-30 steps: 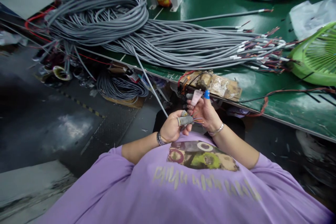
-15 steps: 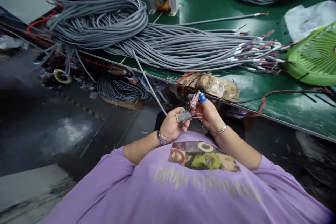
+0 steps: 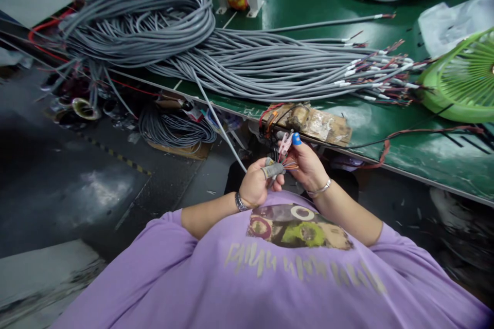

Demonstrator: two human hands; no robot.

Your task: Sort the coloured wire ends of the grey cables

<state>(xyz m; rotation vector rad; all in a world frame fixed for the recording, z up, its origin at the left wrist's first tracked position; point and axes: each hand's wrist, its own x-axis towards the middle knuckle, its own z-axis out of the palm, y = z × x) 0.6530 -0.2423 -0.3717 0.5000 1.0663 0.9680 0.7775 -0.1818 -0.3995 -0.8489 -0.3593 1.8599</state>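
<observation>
My left hand (image 3: 252, 187) is closed round the end of a grey cable (image 3: 219, 121) that slants down from the bundle on the bench. Grey wrapping covers its thumb. Thin coloured wires (image 3: 290, 166) fan out of the cable end toward the other hand. My right hand (image 3: 310, 168), with blue tape on the thumb, pinches a small pale pink plastic piece (image 3: 285, 144) just above those wires. Its lower fingers are by the wire tips. What exactly the pink piece is, and whether it touches a wire, I cannot tell.
A large grey cable bundle (image 3: 247, 69) with stripped ends lies along the green bench (image 3: 304, 13). A taped wooden block (image 3: 320, 126) sits at the bench edge. A green fan (image 3: 463, 79) stands at right. More coiled cable (image 3: 173, 131) lies below the bench.
Both hands stay together at nearly the same spot, with the left shifted slightly to the right. The bench scene has moved a little up and left in view.
</observation>
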